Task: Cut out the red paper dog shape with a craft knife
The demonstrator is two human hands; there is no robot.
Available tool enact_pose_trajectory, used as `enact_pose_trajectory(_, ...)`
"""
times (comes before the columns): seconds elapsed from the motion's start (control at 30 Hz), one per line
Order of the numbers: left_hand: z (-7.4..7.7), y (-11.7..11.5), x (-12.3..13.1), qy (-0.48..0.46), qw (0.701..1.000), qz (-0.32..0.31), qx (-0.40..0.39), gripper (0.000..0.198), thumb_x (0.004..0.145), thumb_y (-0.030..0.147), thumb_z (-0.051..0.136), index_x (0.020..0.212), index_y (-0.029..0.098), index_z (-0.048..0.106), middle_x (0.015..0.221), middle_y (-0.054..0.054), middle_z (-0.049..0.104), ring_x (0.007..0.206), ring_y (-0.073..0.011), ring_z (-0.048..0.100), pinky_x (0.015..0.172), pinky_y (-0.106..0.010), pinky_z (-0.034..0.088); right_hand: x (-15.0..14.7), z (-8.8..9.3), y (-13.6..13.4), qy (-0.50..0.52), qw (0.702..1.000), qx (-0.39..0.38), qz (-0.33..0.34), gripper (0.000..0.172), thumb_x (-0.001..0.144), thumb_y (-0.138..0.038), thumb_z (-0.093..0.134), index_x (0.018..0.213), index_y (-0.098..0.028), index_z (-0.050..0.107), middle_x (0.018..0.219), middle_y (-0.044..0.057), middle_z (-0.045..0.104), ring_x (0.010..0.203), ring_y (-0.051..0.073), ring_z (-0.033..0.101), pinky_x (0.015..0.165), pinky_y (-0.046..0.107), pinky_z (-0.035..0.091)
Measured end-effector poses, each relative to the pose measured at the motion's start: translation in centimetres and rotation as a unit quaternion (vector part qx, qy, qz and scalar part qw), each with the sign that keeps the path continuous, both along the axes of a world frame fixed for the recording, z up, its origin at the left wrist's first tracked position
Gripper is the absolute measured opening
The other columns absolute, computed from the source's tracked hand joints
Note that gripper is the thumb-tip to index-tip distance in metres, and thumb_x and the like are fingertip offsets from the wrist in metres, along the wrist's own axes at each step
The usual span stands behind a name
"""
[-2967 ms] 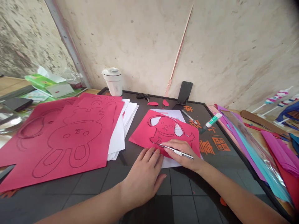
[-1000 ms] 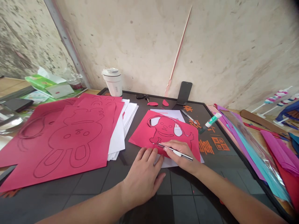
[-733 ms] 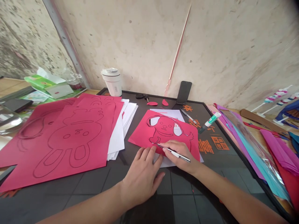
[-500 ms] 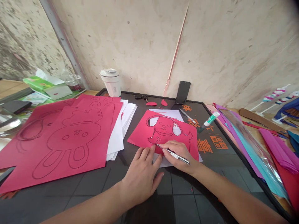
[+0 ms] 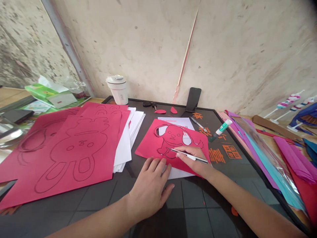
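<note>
Right now, the red sheet lies at five o'clock from mid-view, over white paper on the tabletop. The right hand, at four o'clock on the sheet, has its fingers closed round a slim tool, tip at the drawn lines. The left hand, at seven o'clock, lies palm down, fingers slightly spread and gripping nothing, tips by the near edge; whether they press it, I cannot tell. If they do not, the sheet could slide or swing, sending the tool astray. A slip towards seven o'clock might catch those fingertips; a tug might tear thin strips beside the sheet's openings.
</note>
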State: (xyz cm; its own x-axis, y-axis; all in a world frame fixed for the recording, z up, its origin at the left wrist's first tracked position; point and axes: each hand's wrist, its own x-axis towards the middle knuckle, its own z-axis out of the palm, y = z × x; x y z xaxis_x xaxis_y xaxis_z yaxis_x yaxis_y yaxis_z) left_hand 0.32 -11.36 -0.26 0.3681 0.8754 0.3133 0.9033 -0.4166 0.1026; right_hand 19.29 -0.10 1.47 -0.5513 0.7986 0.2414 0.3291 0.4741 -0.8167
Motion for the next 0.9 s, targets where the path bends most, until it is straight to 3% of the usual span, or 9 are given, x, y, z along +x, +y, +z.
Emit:
enact_pose_trajectory(0.17,0.0,0.0,-0.1,-0.004,1.0,0.004,-0.011,0.048,0.096,0.044,0.047,0.133,0.016,0.057,0.128,-0.014,0.058,0.11,-0.0314,0.053,0.098,-0.049,0.041,1.4,0.6,1.3,-0.024,0.997,-0.041,0.068,0.016,0.087,-0.03,0.066,0.097,-0.022,0.076,0.089,0.003,0.079,0.08,0.018,0.075,0.073,0.031,0.062)
enact_pose_trajectory(0.47,-0.2,0.1,-0.3,-0.02,1.0,0.0,-0.007,0.045,0.097,0.044,0.045,0.129,0.017,0.06,0.13,-0.012,0.059,0.114,-0.032,0.051,0.104,-0.052,0.037,1.7,0.4,1.2,-0.037,0.991,-0.017,0.129,0.016,0.088,-0.028,0.066,0.1,-0.026,0.077,0.091,0.002,0.078,0.083,0.019,0.074,0.076,0.036,0.061)
enact_pose_trajectory(0.7,-0.1,0.1,-0.2,-0.018,1.0,-0.009,0.022,0.044,0.098,0.044,0.046,0.126,0.013,0.062,0.129,-0.014,0.059,0.115,-0.0312,0.051,0.105,-0.051,0.037,1.2,0.4,0.6,-0.046,0.995,0.019,0.084,0.018,0.088,-0.024,0.063,0.1,-0.024,0.076,0.095,0.003,0.078,0.09,0.019,0.074,0.079,0.032,0.06)
enact_pose_trajectory(0.9,-0.2,0.1,-0.3,-0.01,1.0,-0.008,0.022,0.046,0.098,0.045,0.045,0.127,0.013,0.061,0.131,-0.015,0.059,0.114,-0.0323,0.053,0.104,-0.051,0.038,1.4,0.8,0.7,-0.019,0.997,-0.005,0.071,0.017,0.088,-0.027,0.065,0.099,-0.022,0.077,0.093,0.005,0.078,0.087,0.018,0.073,0.078,0.03,0.058)
